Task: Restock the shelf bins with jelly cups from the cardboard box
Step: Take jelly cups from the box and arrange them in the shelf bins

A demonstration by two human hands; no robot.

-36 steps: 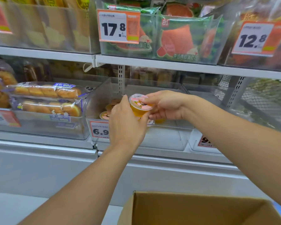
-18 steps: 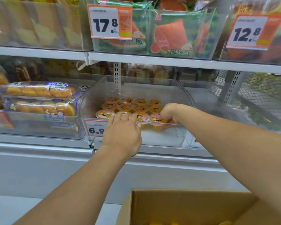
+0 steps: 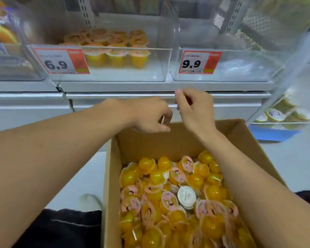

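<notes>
The cardboard box (image 3: 177, 138) stands open below me, piled with several orange jelly cups (image 3: 177, 194) with pink lids and one white-lidded cup (image 3: 186, 195). Above it, the clear shelf bin (image 3: 150, 65) tagged 6.9 holds rows of the same jelly cups (image 3: 115, 49). My left hand (image 3: 149, 115) and my right hand (image 3: 195, 110) hover side by side over the box's far edge, below the shelf. Both have loosely curled fingers and hold nothing.
A clear bin (image 3: 240, 68) tagged 9.9 sits to the right of the jelly bin. Packaged bread (image 3: 0, 34) fills the bin at the left. Round lidded tubs (image 3: 276, 114) lie on a lower rack at the right. White floor surrounds the box.
Both hands set a jelly cup into the 6.9 bin, let go, and dropped down to the box. My view tilted down, so the box's contents now show.
</notes>
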